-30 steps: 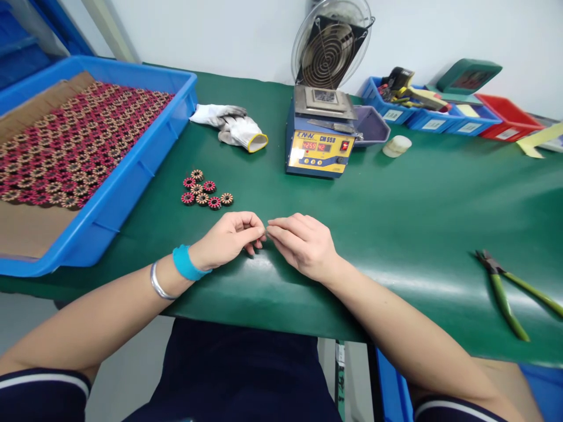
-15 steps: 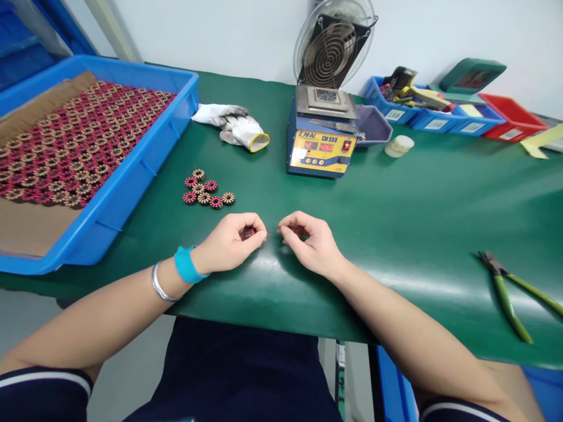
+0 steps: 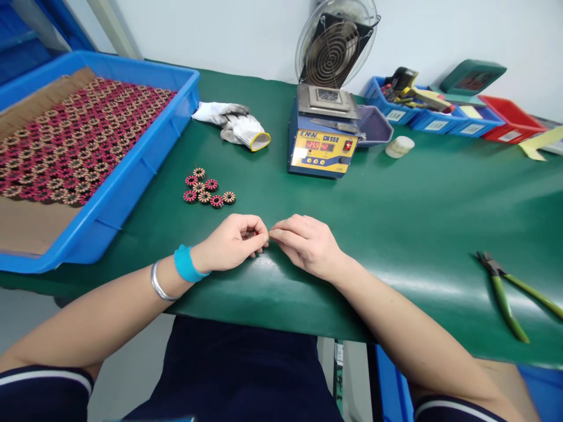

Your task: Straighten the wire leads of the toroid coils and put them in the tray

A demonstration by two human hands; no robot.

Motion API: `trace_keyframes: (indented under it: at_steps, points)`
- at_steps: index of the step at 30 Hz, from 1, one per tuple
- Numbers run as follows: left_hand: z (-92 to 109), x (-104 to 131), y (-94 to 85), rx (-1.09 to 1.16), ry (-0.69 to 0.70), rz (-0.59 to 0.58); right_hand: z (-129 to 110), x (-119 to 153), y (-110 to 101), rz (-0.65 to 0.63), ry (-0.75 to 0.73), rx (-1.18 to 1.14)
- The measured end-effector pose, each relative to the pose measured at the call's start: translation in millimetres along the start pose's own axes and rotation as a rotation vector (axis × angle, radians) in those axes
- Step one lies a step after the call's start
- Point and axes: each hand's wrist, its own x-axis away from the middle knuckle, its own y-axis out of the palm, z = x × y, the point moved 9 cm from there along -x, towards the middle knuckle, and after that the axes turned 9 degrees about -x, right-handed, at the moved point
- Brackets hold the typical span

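Observation:
My left hand (image 3: pixel 235 241) is closed around a small toroidal coil (image 3: pixel 256 234); only a bit of its red winding shows between the fingers. Fingertip to fingertip with it, my right hand (image 3: pixel 308 243) is pinched at the spot where the coil's thin wire end stuck out a moment before. The fingers now hide that wire. Beyond my left hand, several loose toroidal coils (image 3: pixel 204 197), wound in red and copper colour, lie in a small group on the green mat.
At left, a blue tray (image 3: pixel 145 170) holds rows of such coils. White gloves (image 3: pixel 240 129) lie behind the loose coils. A solder pot (image 3: pixel 323 140) with a fan (image 3: pixel 332 55) stands at the back. Green-handled pliers (image 3: pixel 501 287) lie right, with tool bins (image 3: pixel 393 108) behind.
My right hand has moved left and its fingers have closed against my left fingertips, covering the wire end. The left hand has hardly moved. The display on the solder pot reads differently.

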Motion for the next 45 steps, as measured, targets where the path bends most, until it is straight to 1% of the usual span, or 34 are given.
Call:
trace_keyframes:
  at_steps: [4,8,11,18,25,30,33,36,39,41,42,43,45]
  points:
    - [7,3,-1.6,-0.097,0.072,0.033,2,1,2,-0.020,0.017,-0.048]
    - [9,4,-0.5,-0.101,0.086,0.030,1,2,-4,0.047,0.020,-0.047]
    - [11,5,-1.8,-0.094,0.104,0.055,0,2,-8,0.092,0.039,-0.039]
    - [17,8,-3.7,-0.125,0.167,0.111,-4,0,-8,0.142,0.086,-0.109]
    - [15,8,0.7,-0.126,0.169,0.076,-1,0,-6,0.133,0.129,-0.121]
    - [13,7,2.4,-0.086,0.132,0.029,-2,0,-9,0.135,0.130,-0.130]
    - [12,7,2.0,-0.035,0.103,0.002,-2,0,-12,0.127,0.096,-0.150]
    - [12,6,1.4,0.005,0.083,-0.013,-4,0,-12,0.075,0.013,-0.078]
    - [11,7,1.9,-0.007,0.078,-0.019,-9,-1,-10,0.002,-0.061,0.007]
    - [13,8,1.8,-0.064,0.107,-0.010,-11,-2,-8,-0.031,-0.076,0.013]
    - [16,9,0.9,-0.122,0.147,0.007,-10,-2,-7,-0.042,-0.054,-0.024]
    - [22,11,-0.1,-0.202,0.210,0.031,-7,-3,-6,-0.046,0.004,-0.099]
    - [37,17,0.0,-0.394,0.377,0.087,9,-2,1,-0.056,0.231,-0.386]
